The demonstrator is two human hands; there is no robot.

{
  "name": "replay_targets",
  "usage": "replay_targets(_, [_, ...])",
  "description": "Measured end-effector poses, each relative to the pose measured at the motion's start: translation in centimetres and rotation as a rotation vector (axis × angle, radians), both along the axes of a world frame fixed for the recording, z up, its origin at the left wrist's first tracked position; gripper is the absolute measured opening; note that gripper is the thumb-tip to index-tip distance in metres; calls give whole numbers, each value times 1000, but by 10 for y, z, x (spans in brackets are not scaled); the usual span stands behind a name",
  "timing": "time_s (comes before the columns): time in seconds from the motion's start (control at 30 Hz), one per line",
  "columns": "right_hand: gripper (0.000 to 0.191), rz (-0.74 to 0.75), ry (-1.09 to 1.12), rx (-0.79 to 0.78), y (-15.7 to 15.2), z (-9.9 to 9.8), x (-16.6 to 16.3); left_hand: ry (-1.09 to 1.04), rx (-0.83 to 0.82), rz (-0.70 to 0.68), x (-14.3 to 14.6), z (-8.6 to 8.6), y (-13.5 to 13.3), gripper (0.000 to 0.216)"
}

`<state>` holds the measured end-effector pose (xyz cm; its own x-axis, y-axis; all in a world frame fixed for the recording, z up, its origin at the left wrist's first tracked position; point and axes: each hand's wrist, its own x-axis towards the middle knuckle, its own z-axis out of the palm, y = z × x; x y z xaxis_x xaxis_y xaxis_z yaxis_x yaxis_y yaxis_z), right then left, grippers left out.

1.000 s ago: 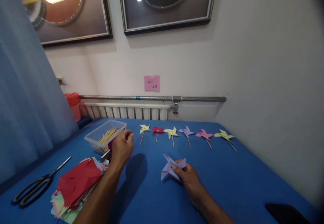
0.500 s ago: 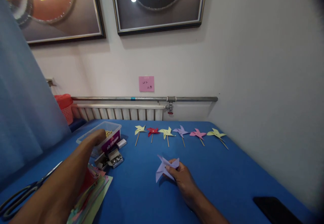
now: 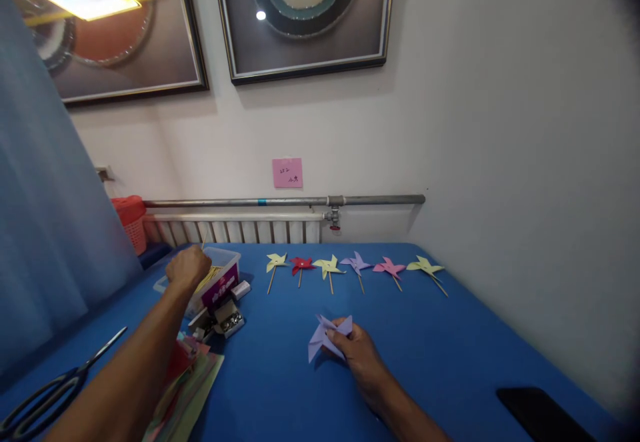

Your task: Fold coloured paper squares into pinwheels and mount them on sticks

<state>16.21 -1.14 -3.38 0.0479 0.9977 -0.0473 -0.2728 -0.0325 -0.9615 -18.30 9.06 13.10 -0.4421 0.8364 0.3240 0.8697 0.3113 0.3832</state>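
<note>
Folded lilac paper pinwheel [image 3: 320,339] on blue table [image 3: 280,389]

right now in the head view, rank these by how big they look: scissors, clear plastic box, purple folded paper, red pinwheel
1. scissors, though nearest the camera and cut off
2. clear plastic box, partly hidden
3. purple folded paper
4. red pinwheel
</note>
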Motion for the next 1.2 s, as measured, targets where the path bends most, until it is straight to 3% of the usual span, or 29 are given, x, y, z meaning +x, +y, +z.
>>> replay_targets(0.07, [36,-17,25,-19,-1,3,-1,18,59,-32,20,-3,-12,31])
replay_targets(0.1, [36,-24,43,-26,-1,4,-2,-7,108,-115,35,-10,-20,30])
replay_targets(0.17, [36,-32,87,-32,-3,9,-2,-175,153,-395,73,-38,-36,27])
replay_targets(0.23, [36,-32,131,-39,-5,12,-1,-423,78,-589,112,-74,-53,25])
replay_targets(0.33, [38,-14,173,-60,-7,16,1,-603,44,-671,158,-120,-73,24])
replay_targets(0.4, [40,-7,183,-73,-7,17,1,-632,20,-697,171,-134,-83,23])
replay_targets(0.63, [42,-37,221,-104,-9,22,2,-681,-50,-749,169,-133,-91,26])
replay_targets(0.9, [45,-77,295,-137,-8,26,7,-1042,-243,-828,183,-147,-92,17])
replay_targets(1.2, [41,-112,272,-97,-7,22,5,-1027,-212,-831,184,-151,-94,24])
